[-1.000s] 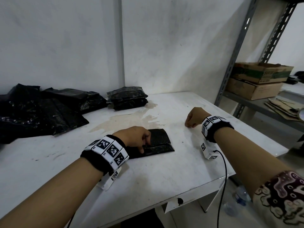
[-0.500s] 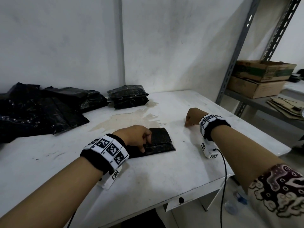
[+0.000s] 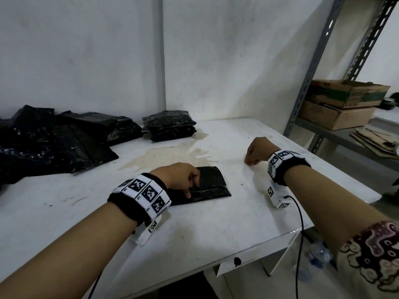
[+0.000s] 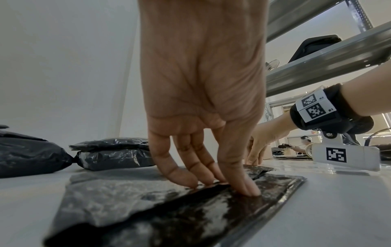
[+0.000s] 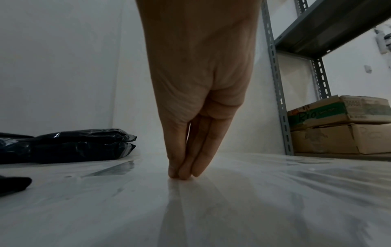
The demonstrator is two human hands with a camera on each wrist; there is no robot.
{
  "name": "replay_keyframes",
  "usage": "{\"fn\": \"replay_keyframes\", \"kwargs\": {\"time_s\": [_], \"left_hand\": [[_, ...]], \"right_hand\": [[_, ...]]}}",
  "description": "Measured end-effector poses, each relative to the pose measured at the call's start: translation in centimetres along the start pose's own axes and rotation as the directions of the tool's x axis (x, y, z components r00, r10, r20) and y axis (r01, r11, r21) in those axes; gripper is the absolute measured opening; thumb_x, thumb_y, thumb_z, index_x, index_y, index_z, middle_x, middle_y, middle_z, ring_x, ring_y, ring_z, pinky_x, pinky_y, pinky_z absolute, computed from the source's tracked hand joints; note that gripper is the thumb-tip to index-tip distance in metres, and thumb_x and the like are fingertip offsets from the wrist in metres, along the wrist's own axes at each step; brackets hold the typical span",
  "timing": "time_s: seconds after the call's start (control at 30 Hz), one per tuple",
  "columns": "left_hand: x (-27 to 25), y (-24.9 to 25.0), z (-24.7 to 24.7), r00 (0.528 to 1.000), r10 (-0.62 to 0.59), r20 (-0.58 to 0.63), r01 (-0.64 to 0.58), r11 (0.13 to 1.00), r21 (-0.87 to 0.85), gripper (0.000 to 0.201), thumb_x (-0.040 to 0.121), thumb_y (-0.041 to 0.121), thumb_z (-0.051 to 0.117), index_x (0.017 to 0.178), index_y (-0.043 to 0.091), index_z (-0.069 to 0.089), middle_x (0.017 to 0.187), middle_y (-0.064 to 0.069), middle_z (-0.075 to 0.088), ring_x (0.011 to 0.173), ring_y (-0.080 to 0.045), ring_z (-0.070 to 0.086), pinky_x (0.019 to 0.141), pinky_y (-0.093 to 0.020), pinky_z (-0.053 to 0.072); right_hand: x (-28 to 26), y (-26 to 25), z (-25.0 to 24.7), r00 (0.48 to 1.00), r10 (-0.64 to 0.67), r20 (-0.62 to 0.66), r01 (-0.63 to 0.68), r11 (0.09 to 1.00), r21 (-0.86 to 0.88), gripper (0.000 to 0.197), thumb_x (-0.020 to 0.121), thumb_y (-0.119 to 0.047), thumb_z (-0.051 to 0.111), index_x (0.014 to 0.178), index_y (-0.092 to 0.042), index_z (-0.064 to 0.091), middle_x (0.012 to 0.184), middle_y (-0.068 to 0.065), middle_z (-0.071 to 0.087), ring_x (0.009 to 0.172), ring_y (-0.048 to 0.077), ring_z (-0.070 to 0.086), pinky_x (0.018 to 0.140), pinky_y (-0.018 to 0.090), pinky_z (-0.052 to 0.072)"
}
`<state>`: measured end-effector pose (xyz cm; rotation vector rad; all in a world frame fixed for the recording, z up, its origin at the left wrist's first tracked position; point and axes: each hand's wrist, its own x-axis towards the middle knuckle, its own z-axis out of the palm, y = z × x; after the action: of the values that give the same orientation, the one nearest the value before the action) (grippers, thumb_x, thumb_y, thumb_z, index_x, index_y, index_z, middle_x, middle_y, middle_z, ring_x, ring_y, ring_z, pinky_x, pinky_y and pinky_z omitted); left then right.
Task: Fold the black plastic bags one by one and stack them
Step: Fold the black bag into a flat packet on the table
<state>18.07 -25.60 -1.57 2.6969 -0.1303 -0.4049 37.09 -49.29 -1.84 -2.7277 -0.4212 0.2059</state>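
Pressing straight fingertips (image 4: pixel 247 190) of my left hand (image 3: pixel 181 176) on the folded bag (image 3: pixel 207 184), I keep it flat on the near middle of the table (image 3: pixel 216 234). My right hand (image 3: pixel 257 151) touches bare table to its right with straight fingers together, holding nothing. Folded stack (image 3: pixel 170 128) lies far, beside the unfolded pile (image 3: pixel 54 141).

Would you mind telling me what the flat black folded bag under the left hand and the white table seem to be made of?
The flat black folded bag looks like thin glossy plastic film: it shows crinkles, sharp highlights and a crisp crease where the left hand presses it. The white table appears to be a smooth, hard, semi-gloss top, perhaps painted metal or laminate; it faintly reflects and carries stains and scuffs.
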Motion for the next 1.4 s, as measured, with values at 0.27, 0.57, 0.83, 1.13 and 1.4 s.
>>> {"fn": "replay_keyframes", "kwargs": {"time_s": [0.27,0.57,0.83,1.13,1.4], "left_hand": [[-0.1,0.1,0.0,1.000,0.007,0.005,-0.007,1.000,-0.005,0.026,0.081,-0.002,0.061,0.088,0.022,0.060,0.096,-0.004,0.069,0.081,-0.011,0.057,0.074,-0.025,0.042],[-0.1,0.0,0.0,1.000,-0.001,0.012,0.001,0.999,-0.035,0.027,0.081,-0.002,0.059,0.084,0.025,0.059,0.097,-0.004,0.071,0.077,-0.008,0.059,0.077,-0.026,0.042],[0.0,0.1,-0.1,1.000,-0.011,0.016,0.011,1.000,-0.019,0.027,0.079,-0.003,0.064,0.090,0.022,0.061,0.092,0.002,0.065,0.083,-0.011,0.056,0.070,-0.023,0.040],[-0.1,0.2,0.0,1.000,-0.008,0.009,0.008,1.000,-0.006,0.029,0.076,-0.002,0.070,0.090,0.022,0.062,0.091,0.004,0.062,0.086,-0.013,0.056,0.073,-0.024,0.041],[-0.1,0.2,0.0,1.000,-0.007,-0.002,0.007,1.000,0.023,0.030,0.074,-0.001,0.071,0.091,0.022,0.062,0.088,0.006,0.059,0.087,-0.014,0.054,0.075,-0.025,0.040]], "right_hand": [[0.7,-0.3,0.1,0.998,0.053,0.031,-0.051,0.997,-0.066,0.015,0.075,-0.003,0.077,0.087,0.007,0.074,0.056,0.004,0.068,0.044,0.005,0.062,0.071,0.031,0.060],[1.0,-0.7,1.2,0.997,0.062,-0.040,-0.068,0.982,-0.179,0.028,0.076,-0.025,0.079,0.079,-0.004,0.060,0.080,0.011,0.060,0.080,0.027,0.062,0.074,0.030,0.050],[1.1,-0.4,1.1,1.000,0.002,0.023,0.003,0.977,-0.213,0.028,0.076,-0.022,0.080,0.087,0.002,0.073,0.064,0.005,0.061,0.069,0.023,0.061,0.069,0.029,0.051],[0.4,-0.4,-0.8,0.997,0.049,0.053,-0.043,0.993,-0.110,0.016,0.072,-0.002,0.080,0.085,0.006,0.075,0.062,0.006,0.069,0.042,0.005,0.062,0.065,0.026,0.058],[0.2,-0.9,-0.3,0.997,0.071,0.022,-0.068,0.991,-0.115,0.014,0.068,-0.001,0.080,0.080,0.003,0.076,0.062,0.007,0.071,0.047,0.008,0.065,0.069,0.031,0.060]]}}
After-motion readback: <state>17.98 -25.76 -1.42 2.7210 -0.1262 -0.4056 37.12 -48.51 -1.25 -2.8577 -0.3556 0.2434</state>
